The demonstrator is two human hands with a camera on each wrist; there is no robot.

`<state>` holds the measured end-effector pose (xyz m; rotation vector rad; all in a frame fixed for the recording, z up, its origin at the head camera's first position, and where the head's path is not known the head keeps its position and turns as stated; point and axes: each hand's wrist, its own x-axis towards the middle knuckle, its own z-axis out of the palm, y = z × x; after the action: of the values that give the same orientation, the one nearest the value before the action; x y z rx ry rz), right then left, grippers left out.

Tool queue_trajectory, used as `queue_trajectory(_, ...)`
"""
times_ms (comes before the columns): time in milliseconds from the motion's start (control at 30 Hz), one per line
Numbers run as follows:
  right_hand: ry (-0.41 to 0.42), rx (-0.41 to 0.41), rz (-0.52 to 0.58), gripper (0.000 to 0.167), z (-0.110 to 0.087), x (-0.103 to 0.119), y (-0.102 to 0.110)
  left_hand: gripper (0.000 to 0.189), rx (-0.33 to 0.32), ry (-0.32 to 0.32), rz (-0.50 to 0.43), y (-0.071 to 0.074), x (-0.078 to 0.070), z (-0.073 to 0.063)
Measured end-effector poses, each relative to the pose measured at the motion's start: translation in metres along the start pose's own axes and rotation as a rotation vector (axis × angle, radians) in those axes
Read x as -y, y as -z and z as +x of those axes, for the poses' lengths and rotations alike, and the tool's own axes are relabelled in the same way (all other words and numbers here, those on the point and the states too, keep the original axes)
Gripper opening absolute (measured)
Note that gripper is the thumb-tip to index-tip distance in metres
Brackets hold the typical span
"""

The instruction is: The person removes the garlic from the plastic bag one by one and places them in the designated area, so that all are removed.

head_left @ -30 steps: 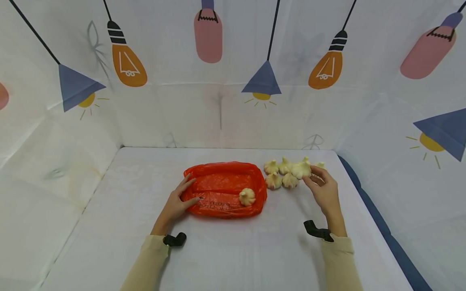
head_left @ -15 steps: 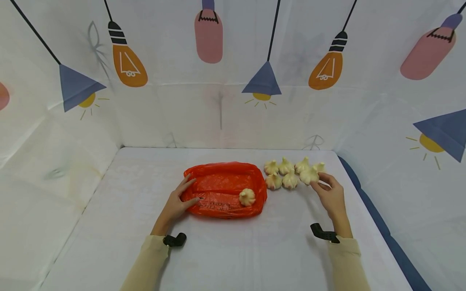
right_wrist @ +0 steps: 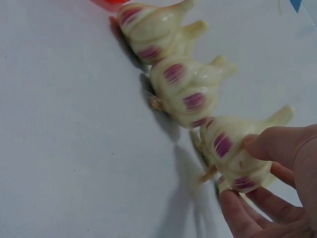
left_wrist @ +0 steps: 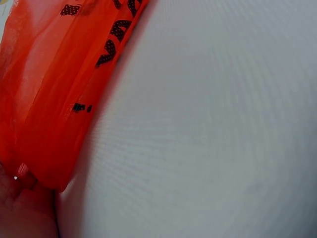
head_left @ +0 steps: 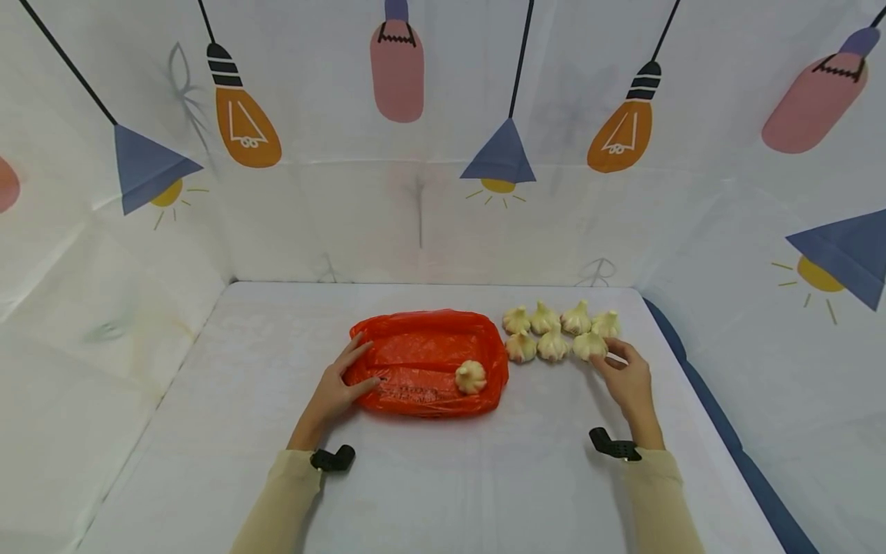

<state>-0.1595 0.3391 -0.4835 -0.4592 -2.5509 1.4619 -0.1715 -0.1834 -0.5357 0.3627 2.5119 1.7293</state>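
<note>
My left hand (head_left: 337, 391) rests on the left end of a red plastic bag (head_left: 418, 350), fingers spread over its rim. The bag lies opened out flat, and one garlic bulb (head_left: 471, 377) sits at its right side. In the left wrist view only a bit of the hand (left_wrist: 22, 210) shows beside the red plastic. My right hand (head_left: 626, 385) pinches a garlic bulb (right_wrist: 235, 148) between thumb and fingers, at the right end of the front row. That bulb stands beside another garlic bulb (head_left: 553, 345), its neck pointing away from me.
More garlic bulbs stand right of the bag in two rows, among them a back-row bulb (head_left: 544, 317) and a right-end bulb (head_left: 606, 324). A white cloth covers the table (head_left: 443, 477). Printed white sheeting (head_left: 332, 215) rises behind and at both sides.
My right hand has brought its garlic bulb from over the back row down to the front row's right end. My left hand and the red bag have stayed put.
</note>
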Motion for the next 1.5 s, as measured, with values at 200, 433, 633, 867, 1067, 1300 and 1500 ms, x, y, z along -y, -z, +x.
queue_trajectory(200, -0.019, 0.011, -0.006, 0.057, 0.001, -0.006, -0.004, 0.071, -0.005, 0.004, -0.003, -0.002, 0.0, 0.0)
queue_trajectory(433, -0.007, 0.02, -0.024, 0.056, 0.005, -0.01, -0.006, 0.071, -0.002, 0.004, -0.004, -0.003, -0.001, 0.0)
queue_trajectory(633, 0.008, 0.036, -0.034, 0.056, 0.008, -0.012, -0.006, 0.072, -0.004, 0.004, -0.028, -0.004, -0.002, 0.0)
queue_trajectory(867, 0.005, 0.048, -0.041, 0.056, 0.01, -0.013, -0.006, 0.071, -0.004, -0.005, -0.008, -0.003, -0.001, 0.001)
queue_trajectory(1067, 0.009, 0.037, -0.042, 0.058, 0.01, -0.01, -0.005, 0.072, -0.001, -0.001, 0.007, -0.002, -0.001, 0.0)
queue_trajectory(1300, 0.075, 0.027, -0.097, 0.06, 0.005, 0.002, -0.003, 0.072, -0.003, 0.014, 0.003, -0.001, -0.001, -0.001)
queue_trajectory(1500, 0.167, 0.017, -0.1, 0.06, 0.001, 0.025, -0.002, 0.073, -0.003, 0.022, 0.02, -0.001, -0.001, 0.0)
